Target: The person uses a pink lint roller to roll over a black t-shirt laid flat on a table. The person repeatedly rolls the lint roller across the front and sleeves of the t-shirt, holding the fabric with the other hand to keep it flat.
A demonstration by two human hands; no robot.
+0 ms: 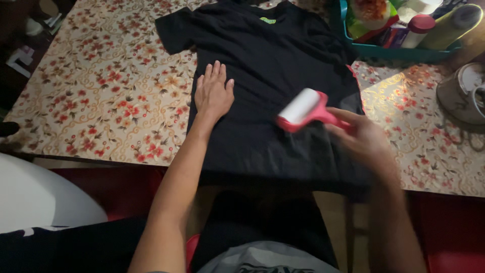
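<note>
A black t-shirt (273, 65) lies flat on a table with a floral cloth (101, 91), its hem hanging over the near edge. My left hand (213, 92) rests flat on the shirt's left side, fingers together, holding nothing. My right hand (361, 139) grips the pink handle of a lint roller (302, 108). The roller's white head is over the middle of the shirt and looks blurred by motion.
A teal basket (376, 49) with packets, a red-capped bottle and a yellow-green can stands at the far right. A round metal container (462, 93) sits on the right. A white rounded object (35, 194) is at the lower left.
</note>
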